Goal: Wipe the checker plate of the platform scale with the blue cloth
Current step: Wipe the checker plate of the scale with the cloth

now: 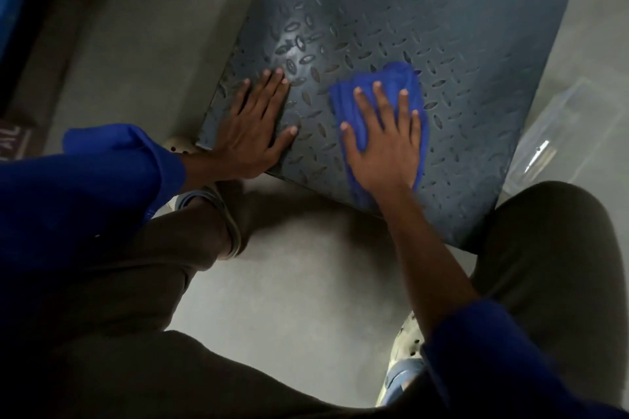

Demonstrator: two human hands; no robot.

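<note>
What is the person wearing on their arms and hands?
Both arms have loose bright blue fabric sleeves. The left sleeve ends near the wrist, the right sleeve further up the forearm. The left hand and right hand are bare: no gloves, rings or watch.

A bright blue top's left sleeve (102, 180) and right sleeve (493, 350) end in loose cuffs on the forearms, behind the bare left hand (253, 133) and right hand (384, 143). Dark brownish trousers (119, 299) cover the legs. The feet wear pale perforated clogs (405, 340) with light blue showing inside.
</note>
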